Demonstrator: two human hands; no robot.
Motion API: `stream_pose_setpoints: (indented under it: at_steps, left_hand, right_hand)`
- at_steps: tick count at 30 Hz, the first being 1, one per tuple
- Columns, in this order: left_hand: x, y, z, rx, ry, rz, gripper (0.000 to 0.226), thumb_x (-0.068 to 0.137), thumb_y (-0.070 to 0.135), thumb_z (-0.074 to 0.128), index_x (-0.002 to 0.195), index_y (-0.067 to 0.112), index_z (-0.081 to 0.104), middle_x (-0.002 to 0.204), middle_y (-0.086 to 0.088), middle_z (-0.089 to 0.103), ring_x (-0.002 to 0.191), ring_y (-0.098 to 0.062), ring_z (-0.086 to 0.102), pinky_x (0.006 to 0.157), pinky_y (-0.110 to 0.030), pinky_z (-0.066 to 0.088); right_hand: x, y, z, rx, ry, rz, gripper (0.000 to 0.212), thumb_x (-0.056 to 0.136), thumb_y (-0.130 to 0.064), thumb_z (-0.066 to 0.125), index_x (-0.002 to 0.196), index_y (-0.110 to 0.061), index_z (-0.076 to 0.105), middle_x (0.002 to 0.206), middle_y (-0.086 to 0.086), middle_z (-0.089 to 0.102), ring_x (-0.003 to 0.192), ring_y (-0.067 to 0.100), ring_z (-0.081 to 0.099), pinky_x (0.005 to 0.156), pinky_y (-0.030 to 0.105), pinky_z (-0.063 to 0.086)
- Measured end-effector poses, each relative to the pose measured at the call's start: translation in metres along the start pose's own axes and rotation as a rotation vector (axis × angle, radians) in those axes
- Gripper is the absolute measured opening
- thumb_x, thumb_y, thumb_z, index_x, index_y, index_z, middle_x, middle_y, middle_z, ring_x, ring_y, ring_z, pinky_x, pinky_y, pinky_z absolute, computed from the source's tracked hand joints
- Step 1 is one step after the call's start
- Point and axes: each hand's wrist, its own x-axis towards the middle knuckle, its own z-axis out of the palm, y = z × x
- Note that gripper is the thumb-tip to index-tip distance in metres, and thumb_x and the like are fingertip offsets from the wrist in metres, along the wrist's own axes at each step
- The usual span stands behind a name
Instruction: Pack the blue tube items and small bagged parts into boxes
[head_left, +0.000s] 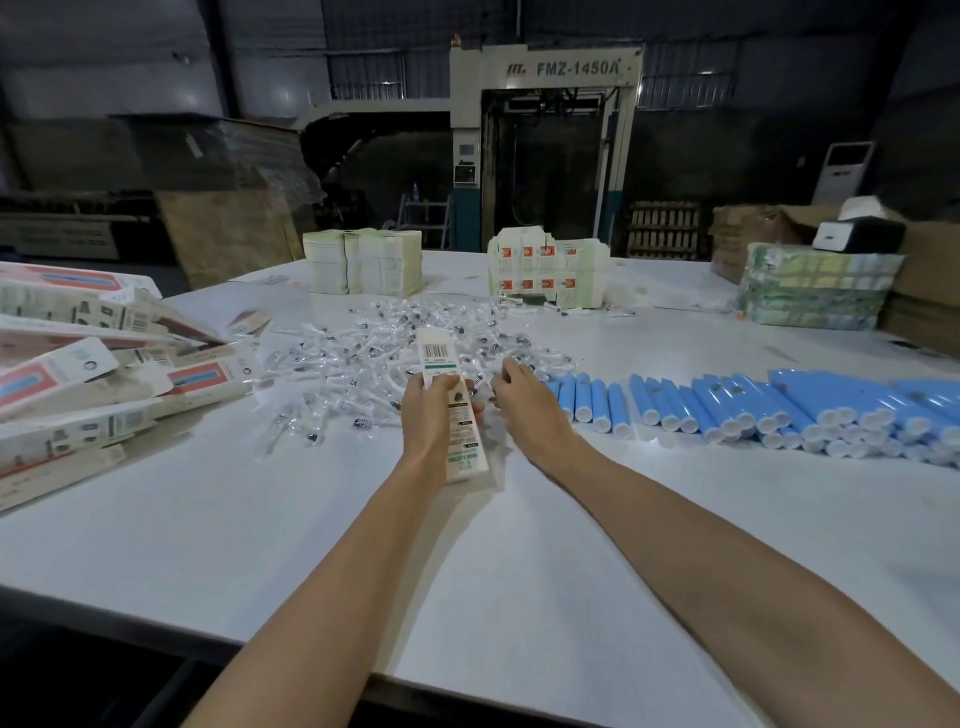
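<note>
Worktop (467, 571) open from near edge to both hands. Left hand (426, 415) grips one box (441, 358). Right hand (530, 405) fingers down in bags (374, 353) just ahead, pinch unclear. Tubes (727, 405) right of it: dozens, uncountable.

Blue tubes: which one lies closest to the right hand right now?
The leftmost tube of the row, at the end beside the bagged parts pile. It lies just right of the right hand; every other tube sits farther right.
</note>
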Motion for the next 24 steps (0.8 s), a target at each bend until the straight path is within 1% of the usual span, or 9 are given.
stream_pose_setpoints:
  at_steps: [3,4,8,9,11,13,16,21,24]
  left_hand:
    - [-0.005,0.002,0.004,-0.027,-0.058,-0.008,0.026,0.105,0.008,0.056,0.131,0.007,0.059,0.105,-0.020,0.079,0.066,-0.025,0.076,0.057,-0.035,0.064]
    - [-0.007,0.003,0.005,-0.036,-0.076,-0.009,0.028,0.105,0.008,0.056,0.133,0.006,0.059,0.106,-0.019,0.079,0.066,-0.025,0.076,0.057,-0.034,0.064]
    - [-0.013,0.008,0.009,-0.080,-0.166,-0.027,0.033,0.105,0.007,0.058,0.138,0.006,0.059,0.103,-0.013,0.082,0.075,-0.027,0.080,0.062,-0.032,0.064]
    - [-0.014,0.008,0.010,-0.101,-0.188,-0.040,0.034,0.105,0.007,0.059,0.139,0.006,0.059,0.106,-0.014,0.082,0.081,-0.029,0.081,0.066,-0.033,0.065]
    - [-0.016,0.009,0.013,-0.147,-0.240,-0.078,0.035,0.104,0.006,0.063,0.139,0.007,0.061,0.114,-0.017,0.081,0.097,-0.033,0.081,0.078,-0.038,0.066]
    - [-0.020,0.008,0.016,-0.169,-0.313,-0.110,0.036,0.102,0.004,0.066,0.139,0.007,0.062,0.119,-0.018,0.079,0.109,-0.037,0.078,0.088,-0.043,0.067]
    - [-0.029,0.005,0.022,-0.122,-0.429,-0.110,0.043,0.098,0.003,0.073,0.139,0.006,0.061,0.123,-0.018,0.078,0.113,-0.039,0.077,0.092,-0.048,0.066]
    - [-0.044,-0.004,0.034,-0.056,-0.563,-0.124,0.050,0.095,0.002,0.079,0.140,0.002,0.059,0.126,-0.022,0.076,0.114,-0.044,0.075,0.097,-0.054,0.063]
    - [-0.056,-0.010,0.039,0.023,-0.645,-0.113,0.056,0.092,0.008,0.083,0.143,0.004,0.058,0.126,-0.022,0.076,0.114,-0.045,0.075,0.099,-0.057,0.061]
  right_hand:
    - [-0.006,0.007,-0.007,0.230,0.105,0.047,0.010,0.097,-0.006,0.067,0.107,-0.006,0.066,0.123,0.007,0.053,0.109,0.022,0.057,0.075,0.036,0.052]
    - [-0.009,0.009,-0.011,0.334,0.161,0.076,0.005,0.099,-0.013,0.068,0.102,-0.008,0.067,0.119,0.003,0.055,0.105,0.018,0.057,0.075,0.032,0.052]
    - [-0.023,0.015,-0.036,0.883,0.283,0.331,0.012,0.099,-0.021,0.069,0.089,-0.022,0.064,0.096,-0.008,0.065,0.088,0.005,0.060,0.072,0.013,0.046]
    - [-0.025,0.018,-0.044,1.003,0.308,0.410,0.012,0.099,-0.021,0.070,0.089,-0.023,0.064,0.094,-0.006,0.069,0.087,0.003,0.064,0.073,0.012,0.048]
    - [-0.030,0.031,-0.062,1.163,0.362,0.556,0.012,0.098,-0.020,0.072,0.090,-0.017,0.064,0.093,0.004,0.074,0.090,0.013,0.071,0.078,0.022,0.054]
    - [-0.038,0.044,-0.079,1.254,0.412,0.641,0.012,0.097,-0.018,0.073,0.093,-0.012,0.064,0.090,0.007,0.076,0.086,0.019,0.074,0.075,0.027,0.057]
    - [-0.057,0.060,-0.097,1.348,0.470,0.667,0.012,0.096,-0.015,0.074,0.096,-0.011,0.062,0.082,0.002,0.075,0.077,0.013,0.073,0.067,0.022,0.055]
    - [-0.083,0.075,-0.107,1.399,0.524,0.785,0.008,0.097,-0.012,0.068,0.097,-0.015,0.060,0.096,0.007,0.079,0.090,0.020,0.076,0.070,0.027,0.057]
    - [-0.084,0.078,-0.123,1.416,0.632,0.758,0.010,0.097,-0.004,0.066,0.096,-0.011,0.059,0.096,0.013,0.079,0.090,0.026,0.076,0.068,0.029,0.058]
